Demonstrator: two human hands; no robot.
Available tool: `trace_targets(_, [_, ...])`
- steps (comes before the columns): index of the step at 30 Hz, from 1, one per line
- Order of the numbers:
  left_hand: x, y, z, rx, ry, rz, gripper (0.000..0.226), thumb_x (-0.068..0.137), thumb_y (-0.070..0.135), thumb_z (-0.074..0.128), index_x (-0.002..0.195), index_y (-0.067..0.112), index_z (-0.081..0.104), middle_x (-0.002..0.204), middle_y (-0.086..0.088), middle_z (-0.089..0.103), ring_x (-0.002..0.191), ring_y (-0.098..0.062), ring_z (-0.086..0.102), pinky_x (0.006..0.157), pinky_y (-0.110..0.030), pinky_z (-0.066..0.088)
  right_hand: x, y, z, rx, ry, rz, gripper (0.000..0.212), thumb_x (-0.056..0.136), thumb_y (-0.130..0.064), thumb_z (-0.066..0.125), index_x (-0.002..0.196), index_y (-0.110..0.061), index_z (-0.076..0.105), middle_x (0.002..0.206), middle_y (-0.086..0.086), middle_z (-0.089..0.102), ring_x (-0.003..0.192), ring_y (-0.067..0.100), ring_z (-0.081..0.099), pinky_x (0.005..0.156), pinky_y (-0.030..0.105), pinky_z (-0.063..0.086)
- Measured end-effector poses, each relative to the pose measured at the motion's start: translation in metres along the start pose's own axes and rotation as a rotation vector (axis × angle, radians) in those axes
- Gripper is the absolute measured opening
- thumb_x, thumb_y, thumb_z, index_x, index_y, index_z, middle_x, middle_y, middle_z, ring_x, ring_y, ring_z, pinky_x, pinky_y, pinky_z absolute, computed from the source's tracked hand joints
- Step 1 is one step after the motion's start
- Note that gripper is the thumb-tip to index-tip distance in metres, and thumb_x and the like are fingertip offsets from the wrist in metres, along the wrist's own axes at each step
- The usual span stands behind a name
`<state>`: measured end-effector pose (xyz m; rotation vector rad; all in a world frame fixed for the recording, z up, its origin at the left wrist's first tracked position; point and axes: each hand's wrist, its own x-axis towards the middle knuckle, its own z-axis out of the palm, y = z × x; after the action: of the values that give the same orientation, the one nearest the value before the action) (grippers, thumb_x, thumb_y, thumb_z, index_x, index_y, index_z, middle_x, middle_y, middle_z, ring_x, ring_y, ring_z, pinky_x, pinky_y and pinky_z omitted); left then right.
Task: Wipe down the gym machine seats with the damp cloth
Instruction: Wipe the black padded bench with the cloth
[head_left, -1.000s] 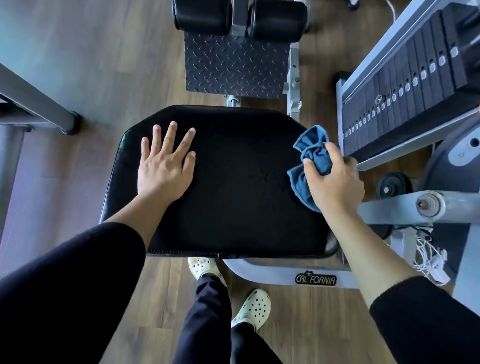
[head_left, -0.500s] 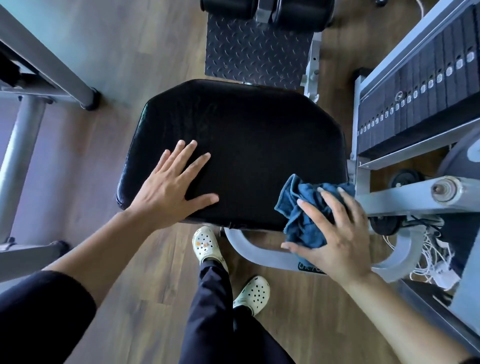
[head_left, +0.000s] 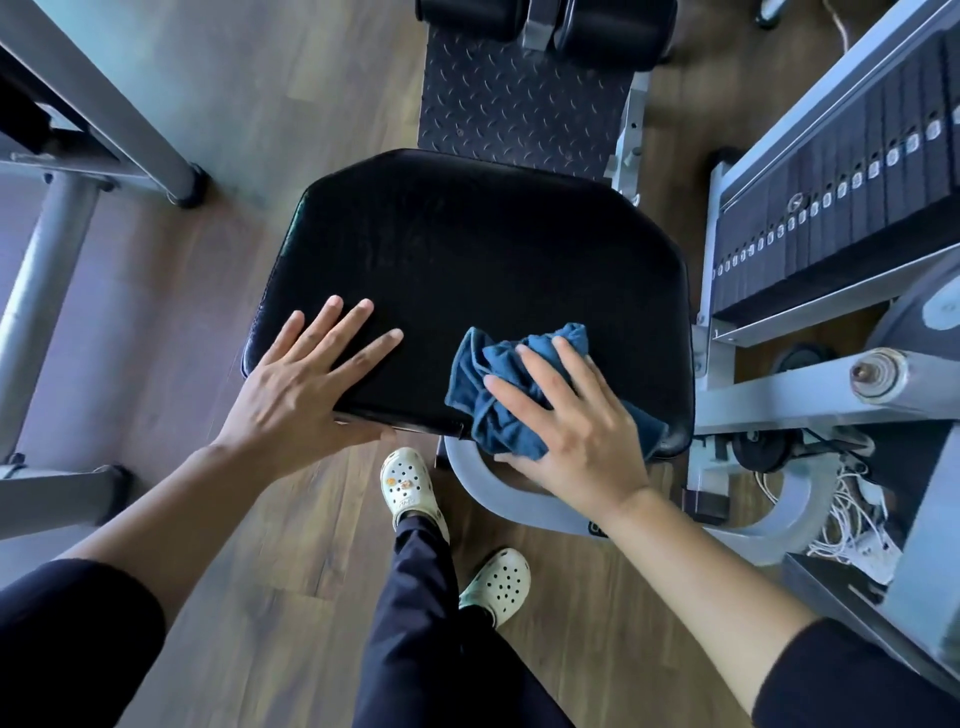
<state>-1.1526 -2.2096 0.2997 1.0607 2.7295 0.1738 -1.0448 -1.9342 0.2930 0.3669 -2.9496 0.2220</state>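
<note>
A black padded machine seat (head_left: 483, 260) fills the middle of the head view. My left hand (head_left: 306, 389) lies flat on the seat's near left corner, fingers spread, holding nothing. My right hand (head_left: 576, 431) presses a crumpled blue cloth (head_left: 493, 395) onto the seat's near edge, right of centre. The fingers lie over the cloth and the thumb curls under the seat's front rim. Part of the cloth hangs over that rim and part is hidden under my palm.
A weight stack (head_left: 841, 171) and grey frame (head_left: 795, 389) stand close on the right, with white cables (head_left: 852, 525) on the floor. A checker-plate footplate (head_left: 519, 98) and black roller pads (head_left: 613, 31) lie beyond the seat. Grey machine legs (head_left: 47, 270) stand at left. My feet in pale clogs (head_left: 410, 483) are below.
My right hand has dragged the cloth from the seat's right side down to the near edge, then left along it. My left hand slid to the near left corner.
</note>
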Motion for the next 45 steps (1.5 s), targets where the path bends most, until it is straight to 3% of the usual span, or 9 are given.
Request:
trace_targets(4, [0.000,0.001,-0.001,0.000,0.007,0.002,0.088,0.078,0.084,0.025,0.149,0.031,0.026,0.158,-0.005,0.018,0.145,-0.030,0.014,0.116,-0.053,0.017,-0.031,0.035,-0.011,-0.038,-0.002,0.052,0.065,0.074,-0.054,0.074,0.131,-0.027,0.057,0.136,0.008,0.053,0.135,0.033,0.037,0.101,0.055,0.041])
trace_targets(8, [0.000,0.003,-0.002,-0.011,-0.004,-0.020,0.087,0.078,0.084,0.027,0.148,0.033,0.026,0.158,-0.003,0.018,0.146,-0.028,0.011,0.117,-0.052,0.015,-0.033,0.046,-0.017,0.057,-0.014,0.176,0.069,0.076,-0.068,0.063,0.129,-0.025,0.059,0.136,0.007,0.053,0.137,0.030,0.035,0.101,0.054,0.043])
trace_targets(14, [0.005,0.004,-0.004,-0.129,0.079,-0.176,0.057,0.096,0.058,0.019,0.148,0.037,0.025,0.159,0.004,0.013,0.147,-0.021,0.002,0.119,-0.047,0.005,0.019,0.018,-0.001,0.126,0.036,0.267,0.057,0.087,-0.061,0.052,0.128,-0.022,0.060,0.138,0.008,0.051,0.136,0.035,0.034,0.105,0.056,0.034])
trace_targets(18, [0.031,-0.009,-0.010,-0.149,0.114,-0.346,0.059,0.095,0.051,0.019,0.149,0.031,0.025,0.159,-0.001,0.015,0.147,-0.027,0.006,0.119,-0.047,0.007,0.075,-0.007,0.016,0.156,-0.013,0.249,0.056,0.087,-0.059,0.050,0.131,-0.024,0.056,0.142,0.007,0.047,0.137,0.037,0.030,0.106,0.060,0.031])
trace_targets(22, [0.060,-0.020,-0.014,-0.131,0.070,-0.351,0.058,0.096,0.049,0.021,0.151,0.030,0.017,0.160,0.000,0.007,0.147,-0.026,-0.001,0.119,-0.044,0.003,0.086,-0.004,0.023,0.165,0.010,0.279,0.050,0.088,-0.054,0.051,0.130,-0.027,0.056,0.141,0.007,0.047,0.138,0.035,0.031,0.106,0.059,0.032])
trace_targets(30, [0.102,-0.028,-0.016,-0.174,0.060,-0.328,0.055,0.100,0.043,0.031,0.151,0.032,0.014,0.160,0.001,0.002,0.147,-0.024,-0.005,0.120,-0.039,-0.001,0.082,0.079,0.024,0.070,0.153,0.673,0.049,0.088,-0.051,0.053,0.126,-0.021,0.061,0.139,0.010,0.049,0.132,0.041,0.035,0.102,0.058,0.037])
trace_targets(35, [0.116,-0.039,-0.018,-0.199,0.060,-0.364,0.054,0.100,0.042,0.030,0.151,0.034,0.015,0.160,0.002,0.001,0.147,-0.024,-0.006,0.118,-0.036,-0.004,0.123,0.056,0.034,0.075,0.153,0.689,0.047,0.088,-0.048,0.055,0.126,-0.021,0.061,0.138,0.011,0.050,0.133,0.043,0.033,0.103,0.063,0.031])
trace_targets(41, [0.112,-0.062,-0.023,-0.247,0.057,-0.392,0.051,0.101,0.039,0.029,0.150,0.035,0.018,0.160,0.003,0.005,0.147,-0.023,-0.005,0.119,-0.039,-0.001,0.160,-0.004,0.047,0.157,0.076,0.452,0.046,0.088,-0.045,0.057,0.127,-0.022,0.060,0.137,0.010,0.051,0.135,0.040,0.033,0.107,0.061,0.030])
trace_targets(45, [0.107,-0.077,-0.025,-0.253,0.006,-0.380,0.053,0.100,0.043,0.028,0.151,0.036,0.014,0.160,0.007,0.001,0.147,-0.020,-0.008,0.120,-0.040,0.000,0.165,0.003,0.047,0.159,0.075,0.493,0.045,0.088,-0.043,0.055,0.129,-0.023,0.058,0.139,0.010,0.050,0.136,0.039,0.032,0.107,0.060,0.030])
